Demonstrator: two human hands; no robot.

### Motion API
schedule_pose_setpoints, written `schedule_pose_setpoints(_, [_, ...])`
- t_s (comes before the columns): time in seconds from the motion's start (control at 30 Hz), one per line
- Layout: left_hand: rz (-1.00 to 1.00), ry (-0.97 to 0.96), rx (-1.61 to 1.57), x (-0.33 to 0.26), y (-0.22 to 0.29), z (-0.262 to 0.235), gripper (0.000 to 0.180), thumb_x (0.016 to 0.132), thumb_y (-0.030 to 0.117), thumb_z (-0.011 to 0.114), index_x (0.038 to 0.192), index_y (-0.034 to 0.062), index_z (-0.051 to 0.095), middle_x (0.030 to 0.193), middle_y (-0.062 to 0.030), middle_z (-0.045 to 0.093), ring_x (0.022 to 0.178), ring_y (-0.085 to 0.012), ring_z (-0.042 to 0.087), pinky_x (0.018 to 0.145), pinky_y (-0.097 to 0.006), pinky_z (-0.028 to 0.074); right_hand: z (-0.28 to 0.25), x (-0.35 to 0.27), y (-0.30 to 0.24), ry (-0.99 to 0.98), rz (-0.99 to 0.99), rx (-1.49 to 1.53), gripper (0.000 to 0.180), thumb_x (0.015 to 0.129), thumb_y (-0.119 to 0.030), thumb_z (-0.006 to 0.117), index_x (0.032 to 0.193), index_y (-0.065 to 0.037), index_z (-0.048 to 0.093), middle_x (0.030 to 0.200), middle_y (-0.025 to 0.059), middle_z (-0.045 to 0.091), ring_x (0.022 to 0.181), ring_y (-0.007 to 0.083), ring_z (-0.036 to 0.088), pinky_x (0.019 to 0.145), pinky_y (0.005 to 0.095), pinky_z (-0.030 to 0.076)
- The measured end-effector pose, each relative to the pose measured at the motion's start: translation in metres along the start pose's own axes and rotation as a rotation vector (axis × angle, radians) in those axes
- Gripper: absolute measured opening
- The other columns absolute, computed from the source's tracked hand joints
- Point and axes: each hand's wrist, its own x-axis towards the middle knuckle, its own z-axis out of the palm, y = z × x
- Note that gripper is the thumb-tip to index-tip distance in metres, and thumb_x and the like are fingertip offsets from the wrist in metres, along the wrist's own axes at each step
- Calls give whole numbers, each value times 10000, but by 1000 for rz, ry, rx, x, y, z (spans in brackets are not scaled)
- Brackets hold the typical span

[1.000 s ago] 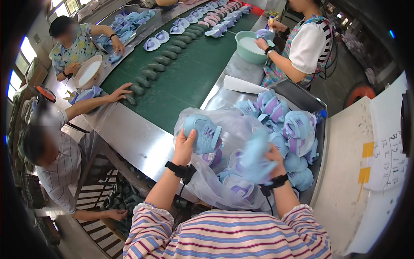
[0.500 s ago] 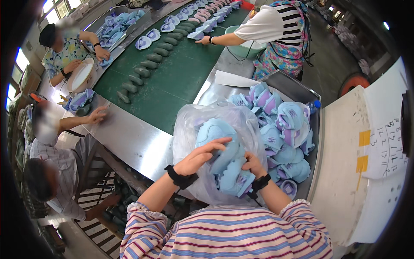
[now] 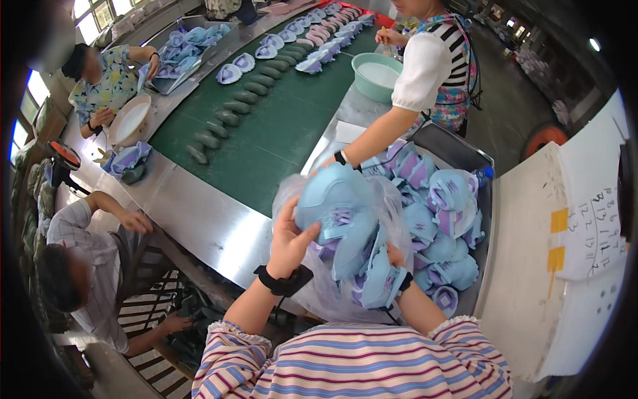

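Note:
My left hand [image 3: 290,243] grips a light blue and purple shoe upper [image 3: 334,189], thumb on its near face and fingers curled behind the edge. My right hand [image 3: 397,258] is closed on more blue uppers [image 3: 380,279] in front of me; its fingers are partly hidden behind them. A clear plastic bag [image 3: 309,282] lies crumpled under and around these uppers. Just right of my hands, a metal bin [image 3: 487,266] holds a heap of blue and purple uppers [image 3: 452,243].
Dark green shoe lasts [image 3: 236,106] and uppers line the green conveyor belt [image 3: 199,171]. A co-worker's arm [image 3: 372,141] reaches across just beyond my bag, beside a mint-green basin [image 3: 377,76]. Other people work at left near a pale basin [image 3: 129,120]. A whiteboard [image 3: 591,219] stands right.
My left hand has gone from lying on the upper to gripping and lifting it. The co-worker at right has reached from the belt toward my bag. The belt's shoes have shifted slightly.

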Motion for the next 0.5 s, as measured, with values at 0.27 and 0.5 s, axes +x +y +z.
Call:
schedule_pose_setpoints(0.27, [-153,-117,363,48,-53,-41,285,862,47,549,1140,8,495,952,-51,592,811,-129,559,698,-270,473,37,-3,-6,-35,-51,51,580,755,-169,628,1279,-21,427,1145,166,571,982,314,599,858,410,504])
schedule_pose_setpoints(0.5, [-423,-110,-160,19,-82,4,390,927,104,494,1291,44,365,1198,-80,525,1052,-204,548,860,-364,484,-3,-17,0,-111,-46,205,660,790,-235,622,1356,-57,335,1296,160,442,1092,309,525,934,458,453])
